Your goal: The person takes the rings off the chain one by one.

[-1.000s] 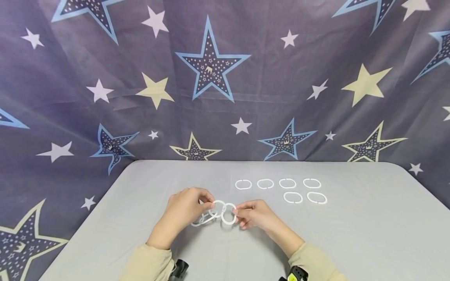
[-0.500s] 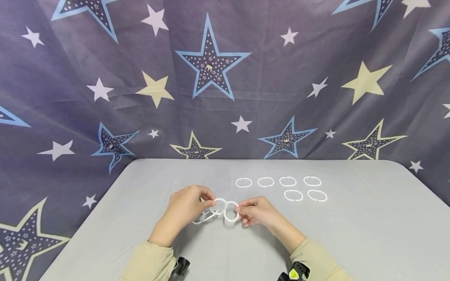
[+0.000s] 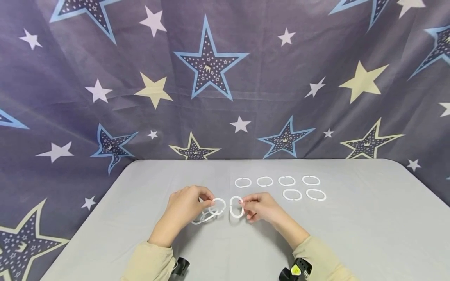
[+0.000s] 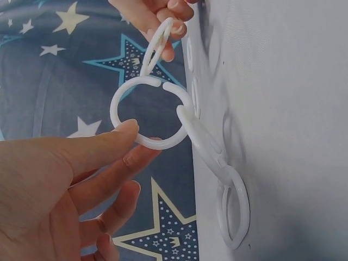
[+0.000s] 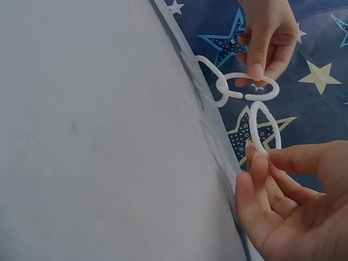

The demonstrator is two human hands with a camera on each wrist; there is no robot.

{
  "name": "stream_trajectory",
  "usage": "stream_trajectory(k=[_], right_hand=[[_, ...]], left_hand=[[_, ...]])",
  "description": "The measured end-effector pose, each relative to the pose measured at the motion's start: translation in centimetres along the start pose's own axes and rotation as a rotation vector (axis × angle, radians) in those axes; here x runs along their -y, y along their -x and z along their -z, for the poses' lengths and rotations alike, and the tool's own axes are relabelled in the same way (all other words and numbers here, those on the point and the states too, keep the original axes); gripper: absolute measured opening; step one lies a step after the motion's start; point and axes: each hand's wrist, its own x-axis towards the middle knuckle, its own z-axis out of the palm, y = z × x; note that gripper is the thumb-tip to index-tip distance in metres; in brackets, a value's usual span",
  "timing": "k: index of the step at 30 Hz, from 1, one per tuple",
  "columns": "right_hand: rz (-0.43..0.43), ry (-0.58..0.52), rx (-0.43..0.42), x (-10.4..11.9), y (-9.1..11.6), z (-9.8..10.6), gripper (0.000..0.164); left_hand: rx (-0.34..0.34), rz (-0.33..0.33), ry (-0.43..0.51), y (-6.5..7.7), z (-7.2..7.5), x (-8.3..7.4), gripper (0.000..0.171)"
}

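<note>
In the head view my left hand (image 3: 186,210) pinches a white plastic C-shaped link (image 4: 157,144) between thumb and index finger. The left wrist view shows a narrow slit in this link's upper side. Hooked through it is a second link (image 4: 204,141), and a third link (image 4: 244,206) hangs below that one. Facing it, my right hand (image 3: 265,208) holds a separate white link (image 5: 254,122) by its edge, thumb against fingers. A small gap parts this link from the left hand's link in the head and right wrist views.
Several loose white links (image 3: 284,194) lie in two rows on the grey table (image 3: 351,226), beyond the right hand. A dark curtain (image 3: 267,97) with printed stars hangs behind the table's far edge. Black cameras (image 3: 181,267) are strapped at both wrists.
The right hand has moved a little right, drawing its link away from the left hand's link, which it overlapped before. The left hand stays almost where it was.
</note>
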Motion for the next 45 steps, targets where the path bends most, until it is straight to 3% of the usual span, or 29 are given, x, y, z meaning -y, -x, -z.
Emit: stream_trajectory(k=[8, 22, 29, 45], right_hand=[[0.074, 0.129, -0.08, -0.1, -0.2, 0.8, 0.025], [0.191, 0.252, -0.111, 0.3, -0.8, 2.0, 0.022], [0.177, 0.277, -0.126, 0.2, -0.8, 3.1, 0.021], [0.21, 0.412, -0.265, -0.1, -1.1, 5.5, 0.019]], left_hand=[[0.0, -0.002, -0.002, 0.0, 0.0, 0.0, 0.006], [0.006, 0.002, -0.006, -0.1, 0.2, -0.2, 0.005], [0.015, 0.008, -0.004, 0.0, -0.1, 0.0, 0.005], [-0.005, 0.002, -0.017, -0.1, -0.2, 0.2, 0.005]])
